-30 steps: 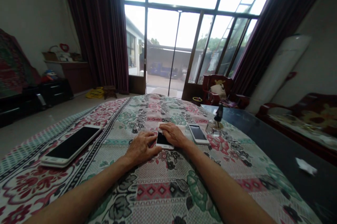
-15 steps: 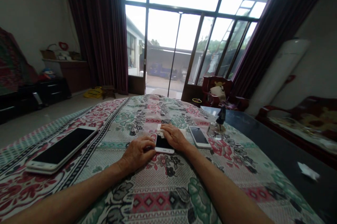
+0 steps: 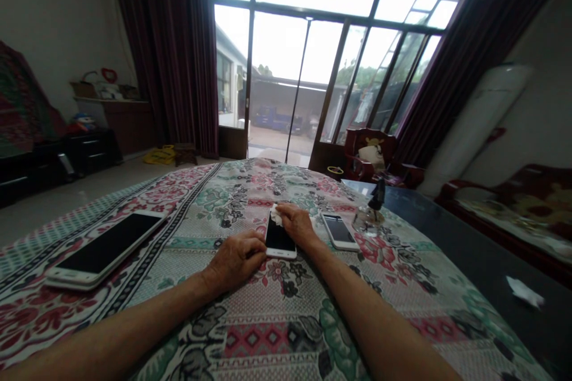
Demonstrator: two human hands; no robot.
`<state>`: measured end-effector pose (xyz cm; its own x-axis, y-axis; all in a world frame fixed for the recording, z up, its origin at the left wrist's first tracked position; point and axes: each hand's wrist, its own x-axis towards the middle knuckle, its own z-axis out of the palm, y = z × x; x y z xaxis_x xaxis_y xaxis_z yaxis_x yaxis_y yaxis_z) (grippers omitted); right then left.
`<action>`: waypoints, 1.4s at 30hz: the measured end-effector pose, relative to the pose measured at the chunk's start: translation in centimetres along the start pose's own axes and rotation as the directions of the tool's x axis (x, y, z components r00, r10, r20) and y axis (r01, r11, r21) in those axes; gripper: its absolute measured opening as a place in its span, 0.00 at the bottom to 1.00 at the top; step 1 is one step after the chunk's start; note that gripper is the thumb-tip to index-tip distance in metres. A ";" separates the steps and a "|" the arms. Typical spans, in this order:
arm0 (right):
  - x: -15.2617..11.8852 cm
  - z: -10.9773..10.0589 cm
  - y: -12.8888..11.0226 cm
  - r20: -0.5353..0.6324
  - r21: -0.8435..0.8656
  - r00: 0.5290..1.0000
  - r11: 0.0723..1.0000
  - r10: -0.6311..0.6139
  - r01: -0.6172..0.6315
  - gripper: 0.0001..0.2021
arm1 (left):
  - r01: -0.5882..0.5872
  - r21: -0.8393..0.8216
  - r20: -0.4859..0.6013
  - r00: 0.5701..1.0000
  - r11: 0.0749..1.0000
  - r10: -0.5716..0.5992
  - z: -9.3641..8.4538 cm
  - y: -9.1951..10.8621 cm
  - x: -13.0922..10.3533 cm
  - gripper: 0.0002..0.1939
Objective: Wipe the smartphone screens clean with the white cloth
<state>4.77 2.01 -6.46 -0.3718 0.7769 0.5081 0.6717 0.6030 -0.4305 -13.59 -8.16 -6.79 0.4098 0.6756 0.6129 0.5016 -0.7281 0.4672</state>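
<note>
A white smartphone [image 3: 281, 242] with a dark screen lies flat on the patterned tablecloth in front of me. My left hand [image 3: 239, 256] rests at its left side, fingers curled and gripping that edge. Over the phone's upper part is my right hand [image 3: 295, 223], closed on a crumpled white tissue [image 3: 276, 215] that touches the screen. To the right lies a second white smartphone [image 3: 339, 232]. A clear spray bottle [image 3: 369, 217] with a black nozzle stands just beyond it. Far to the left, two larger pale phones or tablets appear stacked, the upper tablet [image 3: 109, 247] face up.
The floral tablecloth [image 3: 268, 315] covers the table under my arms. A dark glossy tabletop [image 3: 473, 262] adjoins on the right, with a crumpled white tissue [image 3: 525, 293] on it. Beyond stand a wooden armchair [image 3: 373, 151] and glass doors [image 3: 286, 89].
My right hand has drawn its fingers in around the tissue and shifted slightly up and right, baring more of the screen. My left hand stays at the phone's edge.
</note>
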 end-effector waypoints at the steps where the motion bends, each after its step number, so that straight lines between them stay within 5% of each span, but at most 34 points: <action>1: 0.0 0.0 0.0 0.029 0.005 0.999 0.999 -0.033 0.033 0.16 | 0.000 -0.006 -0.002 1.000 1.000 0.000 0.0 -0.1 0.0 0.06; 15: -2.5 -2.4 -2.5 0.283 -0.016 0.909 0.946 -0.306 0.324 0.14 | -0.040 0.020 0.044 0.998 0.999 0.039 -0.3 0.0 0.1 0.08; 27: -7.7 -6.1 -5.7 0.369 0.061 0.878 0.950 -0.306 0.306 0.17 | -0.131 0.152 0.136 0.984 0.980 0.111 0.0 -0.2 -0.4 0.10; 42: 0.3 -1.7 -1.5 0.299 -0.018 0.935 0.978 -0.193 0.208 0.16 | -0.142 0.168 0.140 0.983 0.976 0.118 -0.1 0.0 -0.3 0.11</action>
<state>4.76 1.07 -4.39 -0.6686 0.6637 0.3353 0.5911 0.7480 -0.3019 -13.72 -8.37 -6.90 0.5691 0.5941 0.5685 0.5595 -0.7864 0.2618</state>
